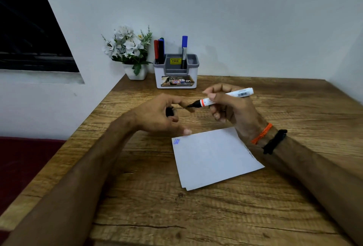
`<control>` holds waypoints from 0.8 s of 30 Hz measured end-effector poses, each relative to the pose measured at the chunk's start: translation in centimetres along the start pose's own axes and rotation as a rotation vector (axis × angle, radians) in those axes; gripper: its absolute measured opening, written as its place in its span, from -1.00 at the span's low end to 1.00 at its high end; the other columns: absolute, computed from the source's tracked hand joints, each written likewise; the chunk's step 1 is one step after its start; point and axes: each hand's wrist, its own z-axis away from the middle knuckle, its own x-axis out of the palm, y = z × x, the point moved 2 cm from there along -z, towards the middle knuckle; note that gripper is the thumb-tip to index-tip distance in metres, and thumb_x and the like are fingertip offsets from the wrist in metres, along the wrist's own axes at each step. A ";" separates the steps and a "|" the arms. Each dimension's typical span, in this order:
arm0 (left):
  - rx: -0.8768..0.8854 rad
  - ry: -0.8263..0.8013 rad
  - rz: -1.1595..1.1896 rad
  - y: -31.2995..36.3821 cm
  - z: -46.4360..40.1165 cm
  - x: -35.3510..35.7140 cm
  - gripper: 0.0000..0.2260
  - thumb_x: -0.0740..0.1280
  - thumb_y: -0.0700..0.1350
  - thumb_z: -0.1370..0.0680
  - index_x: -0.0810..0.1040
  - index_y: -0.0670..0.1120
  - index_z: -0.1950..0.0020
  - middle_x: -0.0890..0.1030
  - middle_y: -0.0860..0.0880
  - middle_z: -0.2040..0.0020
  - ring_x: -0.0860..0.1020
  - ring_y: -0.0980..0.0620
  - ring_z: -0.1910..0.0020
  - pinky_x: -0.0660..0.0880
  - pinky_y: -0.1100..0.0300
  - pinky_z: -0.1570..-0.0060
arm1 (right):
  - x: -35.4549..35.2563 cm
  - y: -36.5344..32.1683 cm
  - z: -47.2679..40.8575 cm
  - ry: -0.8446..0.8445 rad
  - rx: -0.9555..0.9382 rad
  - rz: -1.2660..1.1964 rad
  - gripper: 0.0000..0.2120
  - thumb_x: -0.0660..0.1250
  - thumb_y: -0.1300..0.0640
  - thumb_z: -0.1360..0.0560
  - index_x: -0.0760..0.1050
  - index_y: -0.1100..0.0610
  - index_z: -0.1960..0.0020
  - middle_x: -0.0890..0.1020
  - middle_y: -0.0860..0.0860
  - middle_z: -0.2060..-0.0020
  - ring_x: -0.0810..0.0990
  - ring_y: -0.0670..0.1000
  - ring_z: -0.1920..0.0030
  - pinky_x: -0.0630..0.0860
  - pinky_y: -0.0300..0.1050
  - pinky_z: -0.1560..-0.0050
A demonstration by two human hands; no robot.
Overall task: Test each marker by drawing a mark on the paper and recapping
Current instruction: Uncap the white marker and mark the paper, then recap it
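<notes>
My right hand (229, 106) grips an uncapped white marker (233, 96) with an orange band, its dark tip pointing left toward my left hand. My left hand (157, 115) curls its fingers round the black cap (170, 111), just left of the tip. Both hands hover above the wooden desk (137, 196). Below them lies a white sheet of paper (214, 159) with a small blue mark (176, 141) near its top left corner. My right wrist covers part of the paper's right edge.
A white and grey marker holder (175, 77) stands at the back of the desk, with red, black and blue markers (159, 51) on its left and a blue-capped marker (184, 51) in the middle. A white flower pot (135, 70) stands left of it.
</notes>
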 end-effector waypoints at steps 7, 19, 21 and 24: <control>-0.078 -0.108 -0.061 -0.2 0.5 -0.6 -0.67 0.52 -0.13 -0.40 0.62 -0.03 -0.16 0.53 0.25 0.46 0.42 0.16 0.41 0.38 0.22 0.17 | 1.1 0.4 1.1 -0.098 0.132 -0.027 -0.74 0.26 0.12 -0.41 0.64 0.24 0.07 0.67 0.16 0.34 0.64 0.02 0.42 0.48 -0.24 0.47; -0.114 -0.180 -0.111 -1.0 0.1 -0.5 -0.65 0.57 -0.09 -0.34 0.60 0.06 -0.08 0.47 0.11 0.45 0.47 0.09 0.38 0.44 0.17 0.19 | 2.0 1.7 2.3 -0.095 0.160 0.079 -0.89 0.38 0.31 -0.50 0.58 0.35 0.00 0.66 0.18 0.32 0.65 0.03 0.39 0.59 -0.20 0.39; -0.110 -0.183 -0.117 -0.9 0.0 -0.5 -0.67 0.57 -0.09 -0.34 0.59 0.10 -0.04 0.48 0.11 0.45 0.48 0.10 0.38 0.45 0.16 0.17 | 2.2 1.2 2.5 -0.114 0.131 0.112 -0.88 0.39 0.32 -0.49 0.59 0.35 -0.01 0.65 0.16 0.33 0.65 0.02 0.39 0.60 -0.19 0.38; -0.094 -0.190 -0.101 -0.9 -0.1 -0.5 -0.71 0.57 -0.10 -0.34 0.61 0.10 -0.01 0.47 0.09 0.45 0.45 0.10 0.40 0.43 0.18 0.24 | 2.6 1.4 2.9 -0.130 0.114 0.183 -0.92 0.40 0.33 -0.49 0.61 0.32 0.03 0.66 0.13 0.36 0.65 0.01 0.41 0.61 -0.18 0.39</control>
